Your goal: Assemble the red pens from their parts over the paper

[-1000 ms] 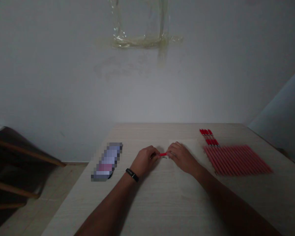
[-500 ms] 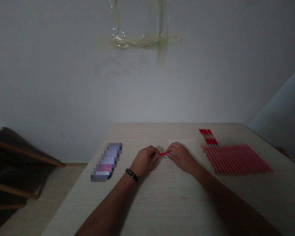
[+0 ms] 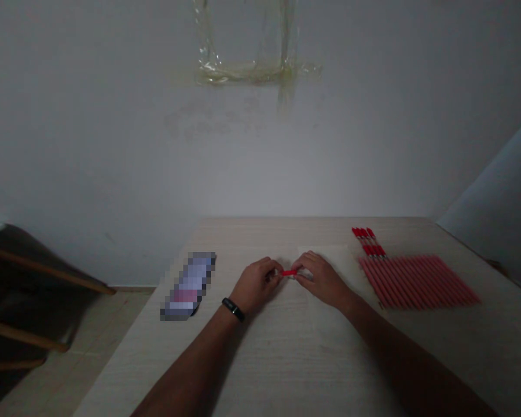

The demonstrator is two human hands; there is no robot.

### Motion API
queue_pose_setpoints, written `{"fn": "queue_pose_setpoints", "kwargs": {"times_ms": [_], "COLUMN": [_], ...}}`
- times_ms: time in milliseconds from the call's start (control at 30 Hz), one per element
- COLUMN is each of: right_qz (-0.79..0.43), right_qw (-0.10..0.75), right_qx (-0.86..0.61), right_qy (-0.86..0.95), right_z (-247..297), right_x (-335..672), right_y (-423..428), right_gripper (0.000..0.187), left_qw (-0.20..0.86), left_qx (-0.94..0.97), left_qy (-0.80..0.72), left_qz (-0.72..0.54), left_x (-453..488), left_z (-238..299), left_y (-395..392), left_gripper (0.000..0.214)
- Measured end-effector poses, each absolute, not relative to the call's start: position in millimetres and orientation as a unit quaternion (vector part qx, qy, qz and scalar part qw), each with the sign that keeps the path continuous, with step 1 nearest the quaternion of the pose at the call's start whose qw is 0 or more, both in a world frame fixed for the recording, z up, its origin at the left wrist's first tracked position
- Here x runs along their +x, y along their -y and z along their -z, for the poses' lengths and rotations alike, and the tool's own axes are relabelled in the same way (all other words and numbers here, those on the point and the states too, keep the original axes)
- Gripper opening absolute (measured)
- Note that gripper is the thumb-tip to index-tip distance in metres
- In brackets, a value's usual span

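Observation:
Near the middle of the table, my left hand (image 3: 260, 278) and my right hand (image 3: 319, 277) face each other with a small red piece (image 3: 289, 272) between their fingertips. It looks like a slim pen part. Both hands are closed in a pinch, and the fingers hide its two ends. Something pale, too small to make out, shows just under it. A black band (image 3: 233, 310) is on my left wrist.
To the right lies a row of slim pinkish-red sticks, like pen barrels (image 3: 419, 282). Several short red-and-clear pieces (image 3: 369, 243) lie behind its left end. A blurred-out phone-like object (image 3: 189, 286) rests on the table (image 3: 260, 370) at left. Behind stands a wall (image 3: 330, 162).
The red piece has shifted or turned slightly, and a little more of it shows between my fingertips. Both hands stay in nearly the same place.

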State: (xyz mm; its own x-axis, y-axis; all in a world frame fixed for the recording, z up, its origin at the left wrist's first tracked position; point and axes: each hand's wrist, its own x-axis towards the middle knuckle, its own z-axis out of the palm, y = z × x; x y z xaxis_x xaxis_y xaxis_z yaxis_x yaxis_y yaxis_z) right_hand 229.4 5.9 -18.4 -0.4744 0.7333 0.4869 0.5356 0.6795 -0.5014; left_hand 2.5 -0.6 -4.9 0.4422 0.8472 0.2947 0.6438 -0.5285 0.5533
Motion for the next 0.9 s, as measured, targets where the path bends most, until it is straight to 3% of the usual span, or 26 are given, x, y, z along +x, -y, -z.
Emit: {"fn": "queue_pose_setpoints", "kwargs": {"times_ms": [133,267,400,567,700,900], "right_qz": [-0.146,-0.138,-0.14,-0.146,-0.134,-0.15], "right_qw": [0.343,0.324,0.34,0.353,0.328,0.356], "right_qx": [-0.388,-0.38,-0.374,-0.385,-0.375,-0.373], "right_qy": [0.843,0.855,0.851,0.84,0.857,0.844], "right_z": [22.2,25.9,25.5,24.5,26.2,26.3], "right_x": [230.6,231.3,231.9,232.3,232.4,232.1], "right_y": [-8.3,-11.8,-11.4,-10.4,-12.7,-11.4], "right_gripper": [0.008,0.021,0.008,0.009,0.024,0.012], "left_qw": [0.182,0.181,0.183,0.185,0.187,0.187], "left_qx": [0.825,0.825,0.824,0.825,0.827,0.825], "left_qy": [-0.454,-0.453,-0.458,-0.457,-0.452,-0.455], "left_qz": [-0.284,-0.284,-0.278,-0.277,-0.277,-0.277], "left_x": [2.7,2.7,2.6,2.6,2.3,1.6], "left_z": [4.5,5.4,6.2,4.8,3.9,5.4], "left_y": [0.7,0.5,0.0,0.4,1.3,0.6], "left_gripper": [0.013,0.014,0.014,0.012,0.013,0.012]}}
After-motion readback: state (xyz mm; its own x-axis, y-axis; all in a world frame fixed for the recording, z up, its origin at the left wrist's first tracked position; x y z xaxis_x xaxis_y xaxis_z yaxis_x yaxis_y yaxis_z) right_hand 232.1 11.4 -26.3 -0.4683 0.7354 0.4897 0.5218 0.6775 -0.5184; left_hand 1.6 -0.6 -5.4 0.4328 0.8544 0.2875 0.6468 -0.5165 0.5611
